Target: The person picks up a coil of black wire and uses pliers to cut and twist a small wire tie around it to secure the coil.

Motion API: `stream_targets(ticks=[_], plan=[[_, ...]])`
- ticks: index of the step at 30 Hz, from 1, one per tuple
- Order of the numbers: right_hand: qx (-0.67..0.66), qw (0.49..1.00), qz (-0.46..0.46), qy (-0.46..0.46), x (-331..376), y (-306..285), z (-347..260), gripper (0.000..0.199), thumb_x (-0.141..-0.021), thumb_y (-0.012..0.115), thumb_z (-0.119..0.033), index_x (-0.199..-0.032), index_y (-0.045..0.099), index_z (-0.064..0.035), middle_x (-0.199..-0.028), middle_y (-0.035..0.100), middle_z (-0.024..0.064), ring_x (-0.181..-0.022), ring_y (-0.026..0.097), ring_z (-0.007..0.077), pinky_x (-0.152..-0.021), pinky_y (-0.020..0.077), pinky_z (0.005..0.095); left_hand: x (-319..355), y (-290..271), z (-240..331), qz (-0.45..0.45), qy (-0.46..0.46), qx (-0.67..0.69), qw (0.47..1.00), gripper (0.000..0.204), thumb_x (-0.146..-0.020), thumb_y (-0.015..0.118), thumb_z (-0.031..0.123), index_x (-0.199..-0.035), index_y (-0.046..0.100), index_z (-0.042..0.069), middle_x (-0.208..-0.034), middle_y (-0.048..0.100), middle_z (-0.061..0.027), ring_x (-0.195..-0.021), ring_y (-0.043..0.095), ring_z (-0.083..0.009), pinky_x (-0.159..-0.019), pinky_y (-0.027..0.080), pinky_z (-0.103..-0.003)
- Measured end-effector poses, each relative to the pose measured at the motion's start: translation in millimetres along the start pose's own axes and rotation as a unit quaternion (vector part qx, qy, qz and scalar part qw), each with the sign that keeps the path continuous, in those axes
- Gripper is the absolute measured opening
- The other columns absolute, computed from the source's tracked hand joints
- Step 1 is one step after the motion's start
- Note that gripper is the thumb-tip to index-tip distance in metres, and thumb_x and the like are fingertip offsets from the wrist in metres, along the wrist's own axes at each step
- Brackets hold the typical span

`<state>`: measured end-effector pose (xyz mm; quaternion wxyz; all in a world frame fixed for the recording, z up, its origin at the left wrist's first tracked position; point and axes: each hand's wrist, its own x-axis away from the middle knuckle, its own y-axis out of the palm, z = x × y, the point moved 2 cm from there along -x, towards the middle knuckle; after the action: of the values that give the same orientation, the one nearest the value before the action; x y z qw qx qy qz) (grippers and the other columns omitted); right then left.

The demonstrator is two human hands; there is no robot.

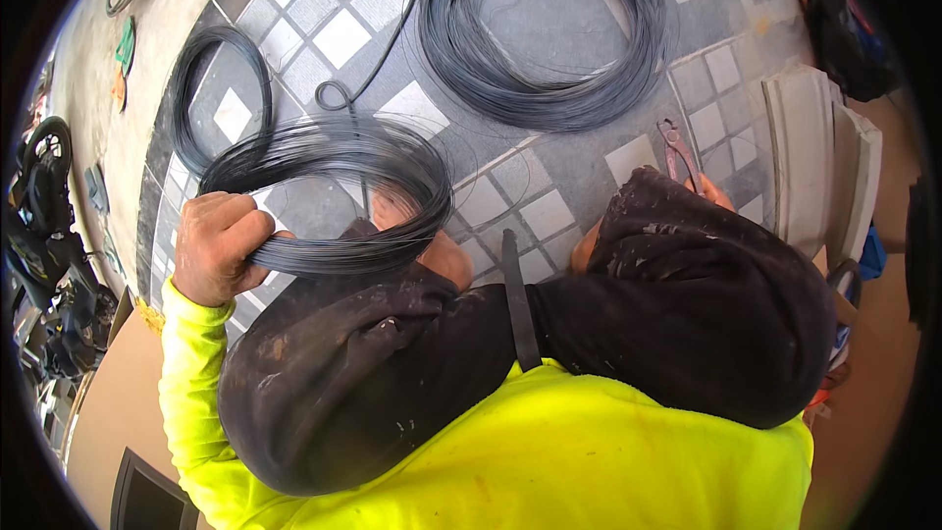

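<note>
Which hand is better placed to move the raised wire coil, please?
Probably the left hand: it grips the wire coil by its left end. The right hand, mostly hidden behind the trouser leg, seems to be at the pincers.

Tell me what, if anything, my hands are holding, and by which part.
Your left hand grips a coil of dark wire by the left side of its ring. Whether the pincers are held too cannot be told.
</note>
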<state>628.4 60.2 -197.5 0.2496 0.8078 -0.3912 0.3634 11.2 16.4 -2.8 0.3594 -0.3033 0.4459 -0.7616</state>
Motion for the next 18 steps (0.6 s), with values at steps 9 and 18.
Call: stream_targets(ticks=[9,18], plan=[[0.451,0.849,-0.111,-0.252,-19.0,38.3,-76.3,0.024,-0.091,0.067,-0.022,-0.109,0.056,-0.0108,-0.113,0.06,0.0092,-0.094,0.058,0.0288,-0.091,0.0431,0.0393,3.6,1.7,-6.8,0.031,-0.014,0.015,0.999,0.031,-0.073,0.079,0.018,-0.07,0.05,0.007,-0.059,0.042,-0.0073,-0.05,0.047,-0.028,-0.047,0.034,-0.039],[0.545,0.731,-0.087,-0.402,-39.1,142.8,-192.4,0.05,-0.078,0.064,0.004,-0.124,0.061,-0.0165,-0.126,0.055,0.0141,-0.118,0.052,0.0329,-0.103,0.0366,0.0472,2.2,1.0,-14.8,0.044,-0.011,0.001,0.999,0.03,-0.073,0.079,0.018,-0.072,0.051,0.007,-0.061,0.044,-0.0081,-0.051,0.049,-0.0294,-0.048,0.035,-0.04]])
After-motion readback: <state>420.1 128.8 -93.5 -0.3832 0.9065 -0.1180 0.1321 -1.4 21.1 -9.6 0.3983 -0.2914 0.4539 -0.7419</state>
